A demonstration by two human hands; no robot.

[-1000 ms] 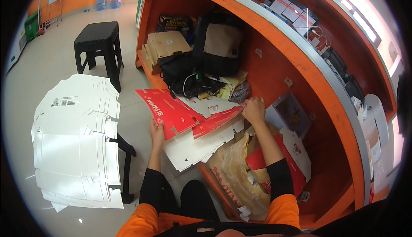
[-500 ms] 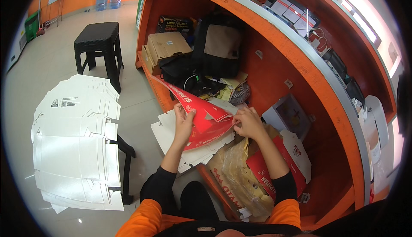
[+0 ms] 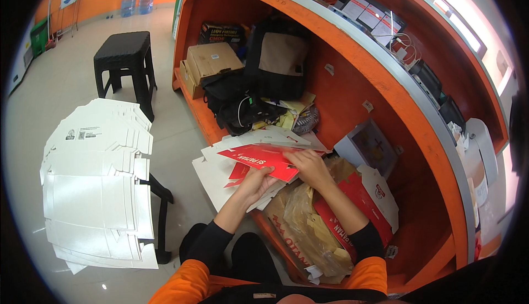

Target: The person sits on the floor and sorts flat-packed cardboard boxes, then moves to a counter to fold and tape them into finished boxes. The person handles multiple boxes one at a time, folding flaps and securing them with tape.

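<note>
My left hand [image 3: 258,185] grips a flat red cardboard box blank [image 3: 257,157] by its near edge, thumb on top and fingers underneath. My right hand [image 3: 309,168] is over the blank's right end, its fingertips smeared by motion, so their grip is unclear. Under and behind the held piece lie more flat box blanks [image 3: 212,173], mostly white side up, at the cabinet's lower shelf edge. Below my right forearm, another red and white blank [image 3: 381,198] leans beside a crumpled brown and clear plastic bag [image 3: 300,216].
A tall stack of white blanks [image 3: 91,202] stands at left on a black support. Farther back is a black stool [image 3: 122,48]. The orange cabinet [image 3: 380,64] holds a backpack [image 3: 278,56], a cardboard box [image 3: 214,60] and a white-framed box [image 3: 368,151]. Its edge curves over my right side.
The red blank, lifted and bent before, now lies lower and flatter. My left hand has moved right and nearer to me, onto its near edge. My right hand has shifted slightly nearer.
</note>
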